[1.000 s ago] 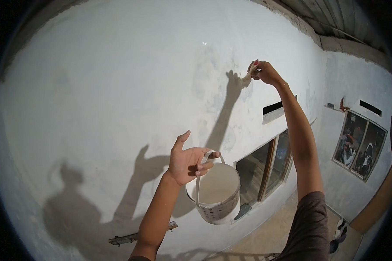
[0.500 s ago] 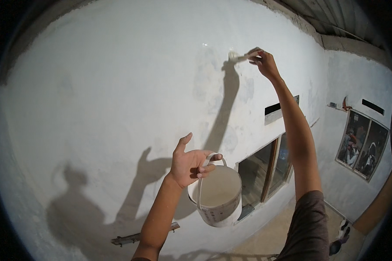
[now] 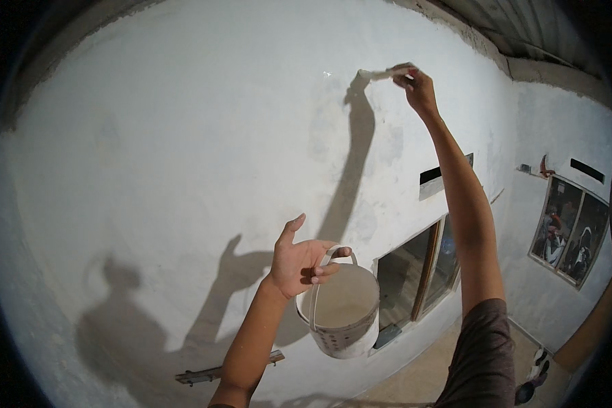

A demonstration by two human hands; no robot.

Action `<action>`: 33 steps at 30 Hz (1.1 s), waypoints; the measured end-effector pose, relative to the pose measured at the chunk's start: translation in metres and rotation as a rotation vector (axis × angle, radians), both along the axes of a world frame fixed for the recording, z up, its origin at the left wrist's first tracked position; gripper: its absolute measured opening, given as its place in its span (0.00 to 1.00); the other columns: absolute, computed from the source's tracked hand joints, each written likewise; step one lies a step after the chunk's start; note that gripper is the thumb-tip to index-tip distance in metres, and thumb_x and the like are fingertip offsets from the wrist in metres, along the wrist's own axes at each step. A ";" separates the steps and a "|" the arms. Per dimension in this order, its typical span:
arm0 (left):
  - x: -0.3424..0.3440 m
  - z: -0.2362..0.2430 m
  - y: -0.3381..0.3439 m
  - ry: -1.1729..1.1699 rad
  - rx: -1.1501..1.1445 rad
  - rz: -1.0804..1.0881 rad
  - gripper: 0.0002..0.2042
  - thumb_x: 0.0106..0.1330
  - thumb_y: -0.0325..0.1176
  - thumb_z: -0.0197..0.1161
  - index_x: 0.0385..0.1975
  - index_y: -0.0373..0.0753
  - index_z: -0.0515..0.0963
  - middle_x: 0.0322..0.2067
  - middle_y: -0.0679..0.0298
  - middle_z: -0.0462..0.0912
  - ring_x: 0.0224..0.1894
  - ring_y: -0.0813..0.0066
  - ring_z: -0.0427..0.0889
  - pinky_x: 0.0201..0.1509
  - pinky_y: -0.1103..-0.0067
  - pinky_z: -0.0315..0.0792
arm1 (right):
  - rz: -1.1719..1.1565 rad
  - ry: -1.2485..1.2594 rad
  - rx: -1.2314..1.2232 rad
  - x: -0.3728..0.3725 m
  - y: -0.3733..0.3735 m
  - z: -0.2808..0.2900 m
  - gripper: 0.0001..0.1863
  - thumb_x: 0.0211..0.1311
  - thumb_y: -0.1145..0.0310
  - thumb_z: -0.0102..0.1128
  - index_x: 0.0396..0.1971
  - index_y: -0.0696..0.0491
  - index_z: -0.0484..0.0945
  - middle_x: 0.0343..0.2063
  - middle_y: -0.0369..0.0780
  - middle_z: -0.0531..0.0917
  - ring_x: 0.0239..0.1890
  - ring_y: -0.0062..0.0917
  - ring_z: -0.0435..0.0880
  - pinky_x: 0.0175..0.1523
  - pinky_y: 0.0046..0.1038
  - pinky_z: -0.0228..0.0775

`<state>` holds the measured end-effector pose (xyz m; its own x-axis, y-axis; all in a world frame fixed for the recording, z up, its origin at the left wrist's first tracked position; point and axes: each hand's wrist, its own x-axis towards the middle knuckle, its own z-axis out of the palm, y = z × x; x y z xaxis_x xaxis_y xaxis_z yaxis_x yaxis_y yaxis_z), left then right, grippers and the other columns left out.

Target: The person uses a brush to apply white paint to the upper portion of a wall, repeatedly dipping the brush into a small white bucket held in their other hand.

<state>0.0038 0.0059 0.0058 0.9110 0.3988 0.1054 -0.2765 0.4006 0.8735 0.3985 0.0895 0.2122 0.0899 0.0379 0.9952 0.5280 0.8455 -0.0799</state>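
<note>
My right hand (image 3: 417, 90) is raised high and closed round the handle of a paintbrush (image 3: 379, 75). The brush's bristle end touches the white wall (image 3: 204, 136), close to a small shiny wet spot (image 3: 327, 73). Lower down, my left hand (image 3: 302, 264) holds a pail (image 3: 347, 338) by its pale handle, which hangs over the curled fingers while the thumb points up. Whitish paint (image 3: 340, 299) shows inside the pail. Grey patches mark the wall below the brush, and the shadows of my arms and head fall across it.
Behind the pail is a wood-framed window (image 3: 421, 268), with a vent slot (image 3: 430, 175) above it. A second window (image 3: 570, 230) is in the right-hand wall. A hook rail (image 3: 204, 375) is fixed low by my left forearm. Shoes (image 3: 534, 377) lie on the floor (image 3: 415, 374).
My right hand has moved the paintbrush slightly upward along the wall. The pail hangs from my left hand as before; the whole view has shifted a little.
</note>
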 end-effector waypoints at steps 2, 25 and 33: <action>0.000 -0.002 0.002 -0.001 -0.014 -0.003 0.53 0.57 0.74 0.47 0.51 0.14 0.63 0.42 0.56 0.70 0.19 0.82 0.62 0.13 0.87 0.52 | -0.197 -0.133 -0.187 0.006 -0.003 -0.021 0.09 0.61 0.87 0.55 0.39 0.62 0.80 0.38 0.39 0.85 0.44 0.21 0.85 0.51 0.24 0.79; 0.003 0.014 -0.001 0.099 -0.041 -0.038 0.49 0.60 0.76 0.39 0.47 0.21 0.68 0.30 0.63 0.71 0.16 0.84 0.58 0.13 0.87 0.46 | 0.404 -0.490 -0.977 -0.157 -0.150 -0.258 0.08 0.52 0.78 0.64 0.34 0.58 0.81 0.28 0.47 0.85 0.34 0.35 0.86 0.41 0.33 0.77; 0.008 0.031 0.016 0.183 0.035 0.062 0.48 0.61 0.75 0.38 0.44 0.22 0.70 0.28 0.64 0.71 0.16 0.85 0.59 0.13 0.87 0.46 | 0.083 -1.144 -1.383 -0.221 -0.096 -0.277 0.09 0.53 0.63 0.65 0.26 0.54 0.84 0.23 0.46 0.84 0.32 0.39 0.85 0.40 0.39 0.75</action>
